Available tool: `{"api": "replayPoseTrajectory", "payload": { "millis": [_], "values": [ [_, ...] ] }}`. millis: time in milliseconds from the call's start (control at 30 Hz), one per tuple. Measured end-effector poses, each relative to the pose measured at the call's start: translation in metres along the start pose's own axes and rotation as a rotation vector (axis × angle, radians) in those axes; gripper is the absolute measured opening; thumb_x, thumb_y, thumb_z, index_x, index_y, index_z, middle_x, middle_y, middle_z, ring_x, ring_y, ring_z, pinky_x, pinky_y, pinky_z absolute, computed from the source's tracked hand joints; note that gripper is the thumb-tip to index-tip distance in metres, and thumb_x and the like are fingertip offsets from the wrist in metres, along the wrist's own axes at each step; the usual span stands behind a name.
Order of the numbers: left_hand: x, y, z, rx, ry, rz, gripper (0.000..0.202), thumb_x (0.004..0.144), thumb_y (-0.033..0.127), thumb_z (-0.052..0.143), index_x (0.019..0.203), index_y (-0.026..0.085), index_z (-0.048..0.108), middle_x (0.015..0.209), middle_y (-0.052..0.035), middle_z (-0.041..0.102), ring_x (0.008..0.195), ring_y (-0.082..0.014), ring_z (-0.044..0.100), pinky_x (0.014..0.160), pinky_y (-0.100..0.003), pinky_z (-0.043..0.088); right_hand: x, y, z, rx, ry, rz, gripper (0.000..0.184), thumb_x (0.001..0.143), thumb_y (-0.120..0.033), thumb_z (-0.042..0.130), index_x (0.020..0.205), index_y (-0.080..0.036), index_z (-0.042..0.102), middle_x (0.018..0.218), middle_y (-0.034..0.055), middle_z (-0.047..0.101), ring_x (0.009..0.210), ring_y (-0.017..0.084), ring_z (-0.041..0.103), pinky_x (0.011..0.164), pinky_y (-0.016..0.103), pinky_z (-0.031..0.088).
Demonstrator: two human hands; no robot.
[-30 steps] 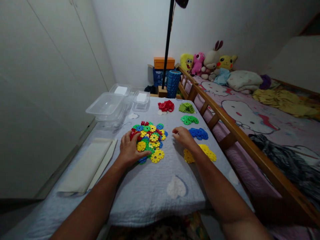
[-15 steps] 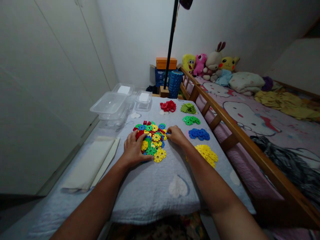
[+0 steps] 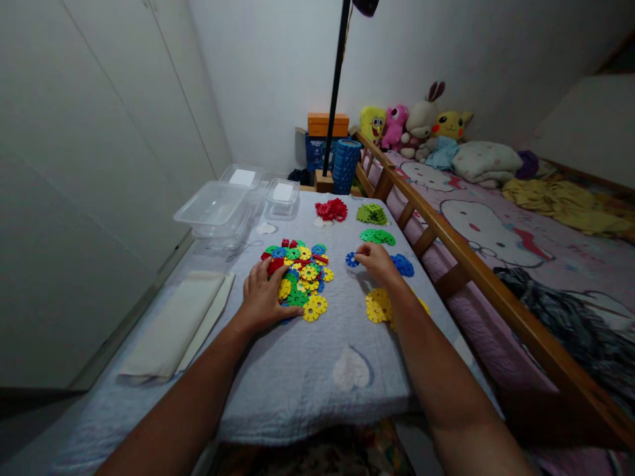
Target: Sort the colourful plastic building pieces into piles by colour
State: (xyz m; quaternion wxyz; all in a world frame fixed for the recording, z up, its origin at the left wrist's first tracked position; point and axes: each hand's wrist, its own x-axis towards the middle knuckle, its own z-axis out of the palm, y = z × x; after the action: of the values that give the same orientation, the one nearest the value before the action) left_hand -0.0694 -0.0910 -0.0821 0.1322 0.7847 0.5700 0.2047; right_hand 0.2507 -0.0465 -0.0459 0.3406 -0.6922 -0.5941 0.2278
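A mixed heap of flat, flower-shaped plastic discs [image 3: 303, 274] in red, yellow, green and blue lies on a pale quilted surface [image 3: 307, 370]. My left hand [image 3: 262, 297] rests on the heap's left edge, fingers spread flat over the pieces. My right hand [image 3: 378, 261] is to the right of the heap, fingers pinched on a blue disc [image 3: 352, 259], close to the blue pile [image 3: 403, 264]. Sorted piles lie along the right: red [image 3: 331, 209], light green [image 3: 371, 213], darker green [image 3: 377, 236], and yellow [image 3: 380, 305] partly under my right forearm.
Clear plastic tubs [image 3: 215, 211] and a small lidded box [image 3: 282, 198] stand at the back left. A folded cream cloth [image 3: 173, 324] lies left. A wooden bed rail [image 3: 476, 264] runs along the right, with plush toys [image 3: 417, 122] behind. A black pole [image 3: 335, 92] rises at the back.
My right hand has left the mixed heap and moved right toward the blue pile, carrying a blue disc. My left hand stays on the heap.
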Motion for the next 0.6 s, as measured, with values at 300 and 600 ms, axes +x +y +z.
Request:
{"api": "replayPoseTrajectory", "payload": {
  "millis": [300, 600],
  "values": [
    [0.001, -0.001, 0.003, 0.013, 0.019, -0.004, 0.099, 0.058, 0.063, 0.087, 0.145, 0.028, 0.055, 0.164, -0.017, 0.029, 0.151, -0.0478, 0.025, 0.121, -0.064, 0.025, -0.003, 0.039, -0.052, -0.172, 0.242, 0.092, 0.002, 0.072, -0.019, 0.062, 0.072, -0.021, 0.063, 0.076, 0.0019, 0.069, 0.076, 0.018, 0.063, 0.07, 0.027, 0.045],
    [0.001, -0.002, 0.003, -0.002, 0.025, -0.01, 0.101, 0.056, 0.063, 0.088, 0.145, 0.027, 0.055, 0.166, -0.0175, 0.027, 0.152, -0.0486, 0.024, 0.122, -0.065, 0.024, -0.006, 0.033, -0.032, -0.489, 0.247, 0.098, 0.014, 0.079, -0.013, 0.06, 0.083, -0.021, 0.071, 0.088, 0.0066, 0.074, 0.085, 0.021, 0.065, 0.077, 0.03, 0.044]
  ]
}}
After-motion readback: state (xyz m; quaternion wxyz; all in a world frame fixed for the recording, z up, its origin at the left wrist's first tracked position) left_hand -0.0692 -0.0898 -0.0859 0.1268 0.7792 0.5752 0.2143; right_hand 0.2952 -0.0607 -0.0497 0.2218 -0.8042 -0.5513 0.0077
